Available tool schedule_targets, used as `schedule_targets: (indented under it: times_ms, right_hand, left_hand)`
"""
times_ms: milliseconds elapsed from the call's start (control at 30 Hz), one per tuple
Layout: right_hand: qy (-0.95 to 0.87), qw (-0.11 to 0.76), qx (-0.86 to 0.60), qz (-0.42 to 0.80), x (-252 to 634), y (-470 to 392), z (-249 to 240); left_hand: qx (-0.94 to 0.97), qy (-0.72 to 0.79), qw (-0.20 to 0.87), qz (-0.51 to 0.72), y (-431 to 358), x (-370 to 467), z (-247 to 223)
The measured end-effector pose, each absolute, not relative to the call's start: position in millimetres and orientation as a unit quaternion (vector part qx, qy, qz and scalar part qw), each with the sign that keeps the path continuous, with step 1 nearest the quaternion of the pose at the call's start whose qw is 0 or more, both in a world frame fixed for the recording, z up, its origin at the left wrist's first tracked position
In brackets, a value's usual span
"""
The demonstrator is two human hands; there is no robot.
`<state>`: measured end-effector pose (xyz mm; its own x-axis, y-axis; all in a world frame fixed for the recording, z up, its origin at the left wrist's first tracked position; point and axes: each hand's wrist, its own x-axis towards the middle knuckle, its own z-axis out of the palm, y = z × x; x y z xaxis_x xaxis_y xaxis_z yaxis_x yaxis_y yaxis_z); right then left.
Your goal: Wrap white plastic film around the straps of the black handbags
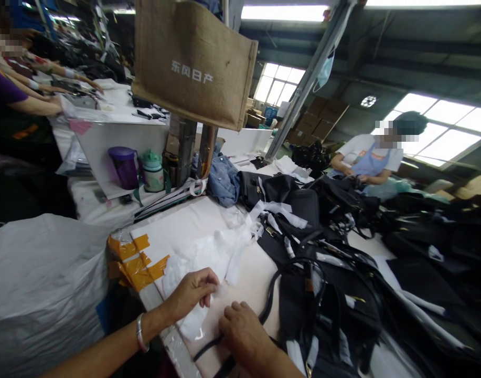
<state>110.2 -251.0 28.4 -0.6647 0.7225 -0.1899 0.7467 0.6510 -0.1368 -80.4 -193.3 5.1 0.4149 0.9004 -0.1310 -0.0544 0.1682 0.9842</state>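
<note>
My left hand (193, 293), with a silver bracelet on its wrist, is closed in a pinch above the white tabletop; a faint whitish blur shows at its fingertips, too indistinct to name. To its right, my right hand (244, 331) has its fingers curled over a black bag strap (207, 348), which comes out on the left side of the hand. Thin white wrapping sheets (209, 249) lie crumpled just beyond my left hand. Close by on the right rests a black handbag (330, 304), its handles and fittings partly wrapped in white.
Black bags (433, 262) pile up along the right. Orange tape (141, 265) covers the table's left corner, beside a large white sack (43, 278). A brown fabric bag (196, 63) hangs on a post above two bottles. A co-worker (366, 155) handles black material across the table.
</note>
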Motion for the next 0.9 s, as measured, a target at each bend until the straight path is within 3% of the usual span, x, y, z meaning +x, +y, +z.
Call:
schedule_targets:
  times_ms: [100,233,400,900]
  right_hand:
    - [0.900,0.042,0.405,-0.152,121,-257,47]
    - [0.837,-0.057,0.476,-0.264,141,-266,86]
    - [0.775,-0.137,0.574,-0.227,161,-265,109]
    - [0.809,-0.063,0.569,-0.134,157,-262,100]
  left_hand:
    - [0.549,0.404,0.636,0.363,-195,-82,6]
    - [0.568,0.403,0.628,0.348,-197,-83,9]
    - [0.553,0.392,0.643,0.356,-199,-79,14]
    - [0.572,0.387,0.629,0.357,-204,-78,23]
